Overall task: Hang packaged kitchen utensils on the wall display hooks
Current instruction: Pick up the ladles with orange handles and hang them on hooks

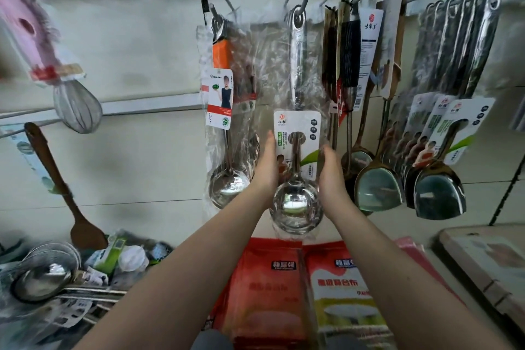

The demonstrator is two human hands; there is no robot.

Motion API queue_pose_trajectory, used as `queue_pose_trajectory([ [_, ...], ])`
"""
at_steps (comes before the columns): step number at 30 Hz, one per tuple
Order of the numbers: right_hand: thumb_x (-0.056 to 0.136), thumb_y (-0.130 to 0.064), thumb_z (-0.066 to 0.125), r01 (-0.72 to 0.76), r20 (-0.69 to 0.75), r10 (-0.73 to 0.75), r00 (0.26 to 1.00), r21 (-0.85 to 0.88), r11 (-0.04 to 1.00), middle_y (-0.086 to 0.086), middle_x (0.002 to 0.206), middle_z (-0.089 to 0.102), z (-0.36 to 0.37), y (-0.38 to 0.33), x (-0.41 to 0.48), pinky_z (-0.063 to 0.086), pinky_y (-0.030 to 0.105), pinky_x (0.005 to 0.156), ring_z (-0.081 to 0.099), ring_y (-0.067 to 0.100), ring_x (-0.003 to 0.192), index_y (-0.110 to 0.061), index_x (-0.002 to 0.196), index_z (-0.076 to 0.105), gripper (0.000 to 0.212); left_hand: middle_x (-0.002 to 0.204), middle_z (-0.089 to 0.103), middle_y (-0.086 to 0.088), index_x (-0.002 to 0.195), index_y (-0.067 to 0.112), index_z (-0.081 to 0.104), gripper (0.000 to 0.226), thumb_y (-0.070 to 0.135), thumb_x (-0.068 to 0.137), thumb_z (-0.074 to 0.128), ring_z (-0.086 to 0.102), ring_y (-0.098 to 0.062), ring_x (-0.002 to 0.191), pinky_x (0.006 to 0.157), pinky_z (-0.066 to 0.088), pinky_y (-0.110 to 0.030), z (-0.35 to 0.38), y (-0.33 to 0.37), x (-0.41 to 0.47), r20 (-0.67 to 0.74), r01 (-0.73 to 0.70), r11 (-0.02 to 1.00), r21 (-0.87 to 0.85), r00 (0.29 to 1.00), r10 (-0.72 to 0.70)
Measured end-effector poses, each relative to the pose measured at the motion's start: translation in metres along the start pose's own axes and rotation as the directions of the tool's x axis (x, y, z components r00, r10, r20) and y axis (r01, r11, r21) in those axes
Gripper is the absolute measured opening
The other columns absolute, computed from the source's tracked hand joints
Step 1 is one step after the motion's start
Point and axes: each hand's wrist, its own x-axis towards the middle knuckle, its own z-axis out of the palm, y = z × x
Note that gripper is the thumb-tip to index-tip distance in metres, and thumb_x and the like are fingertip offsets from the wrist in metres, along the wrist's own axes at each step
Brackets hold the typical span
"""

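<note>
One packaged ladle [295, 202] was seen hung by the eye of its polished steel handle on a wire hook [304, 1], sheathed in a crinkled clear sleeve with a stiff white card across the stem. It was flanked by both hands: the left hand [268, 163] was laid flat, fingers straight, against the card's left edge. The right hand [331, 170] was cupped at the right edge, and whether the sleeve was pinched could not be told. If the slick film were tugged on release, the eye might be slid off the smooth wire. An orange-handled ladle [227, 190] and broad spatulas [439, 196] were hung beside it; red packets [261, 278] were laid below.
</note>
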Motion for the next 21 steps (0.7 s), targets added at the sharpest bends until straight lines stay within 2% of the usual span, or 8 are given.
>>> queue_pose_trajectory([
  [3, 0.063, -0.078, 0.04, -0.064, -0.063, 0.07, 0.996, 0.091, 0.994, 0.004, 0.121, 0.062, 0.003, -0.008, -0.002, 0.042, 0.048, 0.101, 0.059, 0.024, 0.111, -0.025, 0.129, 0.05, 0.086, 0.133, 0.058, -0.003, 0.139, 0.028, 0.047, 0.078, 0.078, 0.084, 0.024, 0.054, -0.022, 0.122, 0.107, 0.038, -0.042, -0.001, 0.001, -0.002, 0.027, -0.015, 0.999, 0.043, 1.0, 0.014],
  [6, 0.087, -0.068, 0.032, -0.102, -0.02, 0.103, 0.995, 0.024, 0.994, 0.007, 0.119, 0.064, 0.013, -0.023, -0.011, 0.046, 0.046, 0.098, 0.061, 0.024, 0.108, -0.023, 0.127, 0.055, 0.064, 0.133, 0.059, -0.001, 0.142, 0.031, 0.04, 0.101, 0.09, 0.06, 0.036, 0.058, -0.02, 0.117, 0.103, 0.043, -0.044, -0.004, -0.009, 0.006, 0.009, 0.012, 1.0, 0.024, 1.0, -0.013],
  [8, 0.096, -0.056, 0.03, -0.126, -0.012, 0.126, 0.992, -0.005, 0.992, 0.007, 0.104, 0.069, 0.015, -0.028, -0.009, 0.051, 0.037, 0.086, 0.065, 0.022, 0.095, -0.022, 0.107, 0.064, 0.05, 0.129, 0.061, -0.001, 0.141, 0.031, 0.04, 0.101, 0.089, 0.058, 0.037, 0.062, -0.019, 0.113, 0.1, 0.047, -0.044, -0.005, -0.01, 0.008, 0.021, 0.022, 1.0, 0.014, 1.0, -0.023],
  [10, 0.098, -0.053, 0.029, -0.145, -0.02, 0.145, 0.989, -0.011, 0.989, 0.009, 0.102, 0.068, 0.016, -0.027, -0.002, 0.051, 0.034, 0.082, 0.065, 0.022, 0.092, -0.021, 0.103, 0.064, 0.048, 0.126, 0.063, -0.001, 0.138, 0.03, 0.046, 0.086, 0.083, 0.072, 0.037, 0.062, -0.019, 0.112, 0.099, 0.047, -0.041, -0.005, -0.006, 0.006, 0.066, 0.003, 1.0, -0.028, 0.998, -0.001],
  [12, 0.099, -0.052, 0.026, -0.138, -0.025, 0.137, 0.99, -0.017, 0.99, 0.008, 0.111, 0.066, 0.017, -0.025, 0.0, 0.05, 0.035, 0.086, 0.063, 0.022, 0.096, -0.022, 0.108, 0.062, 0.048, 0.127, 0.063, 0.0, 0.137, 0.029, 0.048, 0.077, 0.079, 0.08, 0.035, 0.06, -0.019, 0.114, 0.1, 0.045, -0.04, -0.005, -0.005, 0.007, 0.095, 0.03, 0.998, -0.061, 0.995, -0.025],
  [15, 0.1, -0.05, 0.023, -0.118, -0.036, 0.118, 0.992, -0.004, 0.993, 0.006, 0.117, 0.063, 0.021, -0.02, 0.0, 0.047, 0.036, 0.09, 0.06, 0.02, 0.101, -0.024, 0.109, 0.06, 0.046, 0.128, 0.062, 0.002, 0.137, 0.034, 0.047, 0.099, 0.092, 0.057, 0.039, 0.057, -0.021, 0.118, 0.105, 0.041, -0.047, -0.007, -0.012, 0.014, 0.119, 0.05, 0.997, -0.066, 0.992, -0.042],
  [17, 0.1, -0.05, 0.022, -0.108, -0.071, 0.107, 0.992, -0.012, 0.994, 0.008, 0.124, 0.06, 0.023, -0.021, -0.004, 0.043, 0.041, 0.1, 0.056, 0.024, 0.112, -0.02, 0.124, 0.056, 0.051, 0.128, 0.061, 0.001, 0.137, 0.035, 0.047, 0.109, 0.098, 0.048, 0.039, 0.057, -0.022, 0.119, 0.105, 0.04, -0.049, -0.009, -0.016, 0.015, 0.134, 0.06, 0.997, -0.057, 0.99, -0.052],
  [21, 0.098, -0.056, 0.026, -0.126, -0.108, 0.126, 0.986, 0.008, 0.992, 0.011, 0.126, 0.06, 0.026, -0.021, -0.005, 0.044, 0.044, 0.1, 0.056, 0.028, 0.115, -0.018, 0.131, 0.053, 0.058, 0.131, 0.059, -0.001, 0.137, 0.035, 0.047, 0.1, 0.091, 0.057, 0.029, 0.054, -0.026, 0.122, 0.107, 0.037, -0.052, -0.012, -0.006, 0.009, 0.13, 0.119, 0.99, -0.079, 0.986, -0.108],
])
